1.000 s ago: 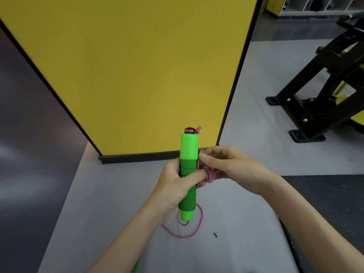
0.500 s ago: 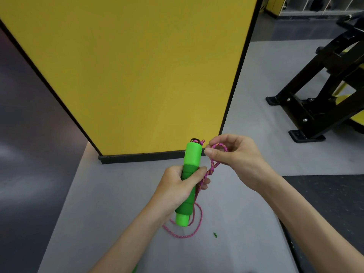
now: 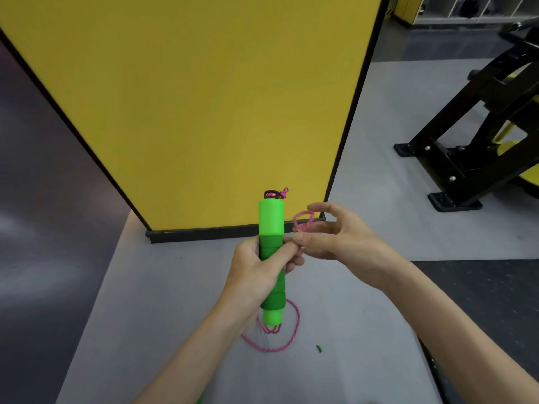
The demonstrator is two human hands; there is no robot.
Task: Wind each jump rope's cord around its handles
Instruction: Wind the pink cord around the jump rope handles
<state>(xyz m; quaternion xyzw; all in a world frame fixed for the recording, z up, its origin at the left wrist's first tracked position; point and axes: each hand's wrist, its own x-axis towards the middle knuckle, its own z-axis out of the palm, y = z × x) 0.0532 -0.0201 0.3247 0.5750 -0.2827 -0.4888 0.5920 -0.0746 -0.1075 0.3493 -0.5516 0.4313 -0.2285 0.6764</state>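
Note:
A bright green jump-rope handle [image 3: 271, 220] with a darker green foam grip stands upright in front of me, a pink knot at its black top cap. My left hand [image 3: 256, 275] grips it around the middle. The pink braided cord [image 3: 287, 342] hangs from below the handle in a loop over the grey floor. My right hand [image 3: 335, 237], just right of the handle, pinches a small loop of that cord [image 3: 303, 221] between thumb and fingers. Whether a second handle lies behind the first is hidden.
A tall yellow panel [image 3: 204, 97] with a black base stands straight ahead. Black and yellow gym equipment [image 3: 472, 147] sits on the floor at the right. A dark rubber mat [image 3: 481, 301] lies to the lower right. A tiny green scrap [image 3: 318, 349] lies on the grey floor.
My right hand lifted a small loop of pink cord away from the handle and up to its right. The handle tilted briefly, then returned upright in my left hand.

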